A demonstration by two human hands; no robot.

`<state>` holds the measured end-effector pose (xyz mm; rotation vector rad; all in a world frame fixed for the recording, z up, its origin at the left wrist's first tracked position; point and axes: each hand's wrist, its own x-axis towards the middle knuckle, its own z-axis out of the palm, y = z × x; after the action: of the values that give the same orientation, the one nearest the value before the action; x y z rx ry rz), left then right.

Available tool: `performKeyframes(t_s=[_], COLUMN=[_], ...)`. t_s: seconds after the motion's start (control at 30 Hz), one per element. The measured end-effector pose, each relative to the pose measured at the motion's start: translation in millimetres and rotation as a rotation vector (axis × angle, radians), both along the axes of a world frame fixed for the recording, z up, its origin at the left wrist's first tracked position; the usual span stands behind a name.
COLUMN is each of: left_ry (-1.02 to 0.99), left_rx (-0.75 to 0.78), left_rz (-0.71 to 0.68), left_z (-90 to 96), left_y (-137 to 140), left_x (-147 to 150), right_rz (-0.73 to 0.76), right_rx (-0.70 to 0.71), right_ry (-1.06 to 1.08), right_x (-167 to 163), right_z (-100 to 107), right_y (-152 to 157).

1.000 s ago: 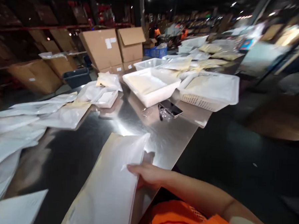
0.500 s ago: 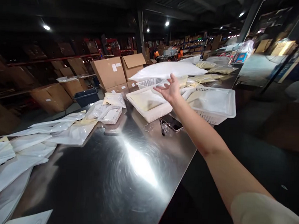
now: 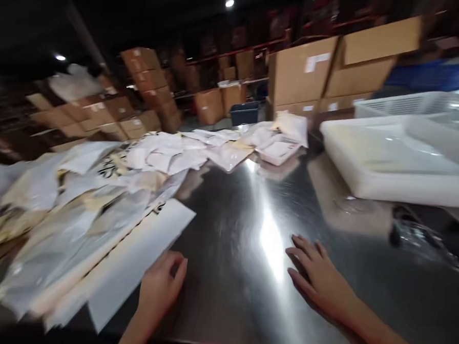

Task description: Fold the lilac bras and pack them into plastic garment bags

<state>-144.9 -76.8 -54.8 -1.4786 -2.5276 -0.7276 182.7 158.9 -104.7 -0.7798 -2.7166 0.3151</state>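
Observation:
My left hand (image 3: 162, 286) is low over the metal table, at the right edge of a white sheet (image 3: 140, 254). Its fingers curve loosely, with a gap between thumb and forefinger and nothing visible in it. Whether it touches the sheet I cannot tell. Over the shiny tabletop (image 3: 232, 264) my right hand (image 3: 316, 279) is palm down, fingers spread, holding nothing. Left of my hands lies a spread pile of plastic-wrapped white and cream packets (image 3: 108, 212), some with black print. The picture is blurred by motion.
A white plastic basket (image 3: 417, 187) with packets stands at the right. Before it lie a dark phone (image 3: 449, 230) and a clear-wrapped item (image 3: 414, 238). A small white tray (image 3: 279, 151) sits farther back. Cardboard boxes (image 3: 300, 73) and a dark bin (image 3: 244, 113) stand beyond the table.
The view has swung left, towards the packet pile. My right hand has come back from above the baskets to the near tabletop. My left hand has come into view.

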Motion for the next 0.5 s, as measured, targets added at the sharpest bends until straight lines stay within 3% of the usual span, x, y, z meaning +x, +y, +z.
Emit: performKeyframes(t_s=[0.1,0.17,0.27,0.33,0.4,0.5], left_ry=[0.037,0.007,-0.01,0.023,0.09,0.139], left_rx=[-0.122,-0.164,-0.193,-0.155,-0.037,0.248], left_rz=[0.203,0.295,0.337,0.34,0.296,0.08], left_z=[-4.9,-17.6,-40.6,-45.5,-34.2,11.1], left_y=[11.5,26.8,40.7,42.1,43.8,55.2], left_x=[-42.9,-64.1,-74.2,-68.9,-53.9,-8.8], right_rz=[0.05,0.063,0.054,0.046,0.038,0.018], right_rx=[0.111,0.152,0.164,0.146,0.117,0.056], right_ry=[0.002,0.0,0.002,-0.003,-0.018,-0.057], right_x=[-2.7,-1.9,-0.6,-1.0,-2.0,-3.5], right_z=[-9.8,-11.2,-10.6,-9.3,-6.4,3.8], right_y=[12.8,14.4,12.7,11.9,10.7,5.2])
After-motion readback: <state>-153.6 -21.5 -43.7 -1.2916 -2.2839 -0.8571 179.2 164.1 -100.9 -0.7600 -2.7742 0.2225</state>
